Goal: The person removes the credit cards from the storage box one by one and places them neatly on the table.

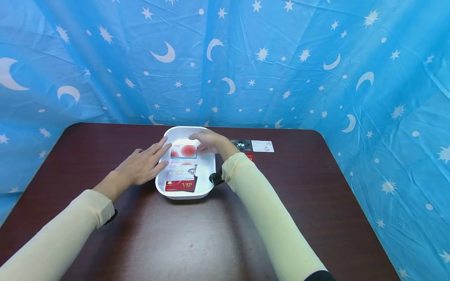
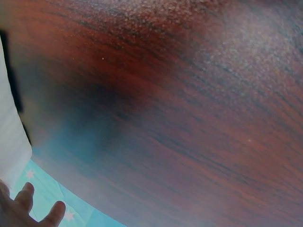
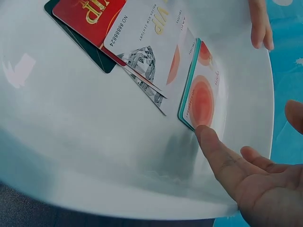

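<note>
My left hand (image 1: 142, 166) lies at the left side of a white tray (image 1: 205, 189), fingers extended and fingertips right at its rim. Over the tray's right side reaches my right hand (image 1: 208, 141). In the right wrist view its index fingertip touches the corner of a white card with red circles (image 3: 202, 101), which lies on a teal-edged card (image 3: 186, 90); the thumb is held apart. Overlapping in the tray below are a white VIP card (image 3: 142, 35), a red VIP card (image 3: 83, 16) and a dark green card (image 3: 90, 52).
On the brown table (image 1: 299, 195), just right of the tray, lie a black Vip card (image 1: 241, 144), a white card (image 1: 263, 146) and a red card (image 1: 249, 155), partly behind the right forearm. A blue curtain (image 1: 246, 70) with moons and stars hangs behind the table.
</note>
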A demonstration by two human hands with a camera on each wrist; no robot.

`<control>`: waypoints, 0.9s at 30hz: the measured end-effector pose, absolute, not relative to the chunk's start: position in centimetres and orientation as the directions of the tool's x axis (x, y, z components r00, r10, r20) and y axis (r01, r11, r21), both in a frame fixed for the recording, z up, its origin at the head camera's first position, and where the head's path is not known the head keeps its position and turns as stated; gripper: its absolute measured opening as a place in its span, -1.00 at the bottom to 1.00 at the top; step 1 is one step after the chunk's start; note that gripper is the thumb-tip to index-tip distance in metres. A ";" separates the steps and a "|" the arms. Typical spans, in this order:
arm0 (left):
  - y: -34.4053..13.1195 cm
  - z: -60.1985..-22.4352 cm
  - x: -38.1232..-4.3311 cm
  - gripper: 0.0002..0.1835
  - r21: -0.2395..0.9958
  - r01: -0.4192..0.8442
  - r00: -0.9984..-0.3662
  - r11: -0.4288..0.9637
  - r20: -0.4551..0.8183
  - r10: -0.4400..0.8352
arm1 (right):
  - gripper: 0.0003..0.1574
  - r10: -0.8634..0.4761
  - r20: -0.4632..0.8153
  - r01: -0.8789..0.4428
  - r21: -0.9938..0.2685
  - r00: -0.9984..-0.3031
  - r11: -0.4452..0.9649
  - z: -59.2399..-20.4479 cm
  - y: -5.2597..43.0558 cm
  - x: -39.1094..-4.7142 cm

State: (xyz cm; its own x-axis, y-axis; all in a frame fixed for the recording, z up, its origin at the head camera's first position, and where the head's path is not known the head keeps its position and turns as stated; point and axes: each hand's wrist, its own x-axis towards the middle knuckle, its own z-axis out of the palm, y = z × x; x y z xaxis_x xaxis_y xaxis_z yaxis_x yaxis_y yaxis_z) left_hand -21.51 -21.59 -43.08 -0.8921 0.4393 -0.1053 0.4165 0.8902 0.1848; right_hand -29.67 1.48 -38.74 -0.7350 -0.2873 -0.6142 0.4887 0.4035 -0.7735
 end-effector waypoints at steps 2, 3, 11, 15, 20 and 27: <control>-21.6 -43.1 -21.5 -0.22 0.181 0.417 -0.892 0.891 -0.107 0.439 | -0.18 -0.286 -0.622 0.491 -0.767 -0.729 0.413 -38.8 1.3 -29.7; -21.6 -43.1 -21.5 -0.22 0.181 0.418 -0.891 0.890 -0.108 0.440 | -0.18 -0.288 -0.627 0.493 -0.762 -0.724 0.419 -38.8 1.2 -29.6; -21.5 -42.8 -21.5 -0.25 0.189 0.421 -0.888 0.887 -0.113 0.446 | -0.11 -0.268 -0.641 0.507 -0.748 -0.719 0.429 -39.3 0.8 -29.6; -21.4 -42.9 -21.5 -0.26 0.187 0.422 -0.888 0.887 -0.112 0.446 | -0.11 -0.265 -0.638 0.502 -0.748 -0.722 0.434 -39.4 0.7 -29.6; -21.4 -43.0 -21.5 -0.26 0.186 0.422 -0.888 0.887 -0.112 0.446 | -0.11 -0.250 -0.642 0.512 -0.745 -0.725 0.427 -39.5 0.6 -29.5; -21.6 -43.0 -21.5 -0.26 0.188 0.424 -0.887 0.886 -0.108 0.448 | -0.13 -0.244 -0.630 0.510 -0.756 -0.738 0.410 -39.7 0.5 -29.4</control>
State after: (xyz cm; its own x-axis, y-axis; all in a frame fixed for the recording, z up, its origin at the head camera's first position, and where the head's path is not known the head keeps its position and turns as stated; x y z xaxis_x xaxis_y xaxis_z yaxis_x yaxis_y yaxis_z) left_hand -21.45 -21.56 -42.98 -0.8874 0.4481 -0.1084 0.4244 0.8858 0.1877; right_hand -29.42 0.47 -39.70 -0.7375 -0.2439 -0.6297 0.5102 0.4098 -0.7562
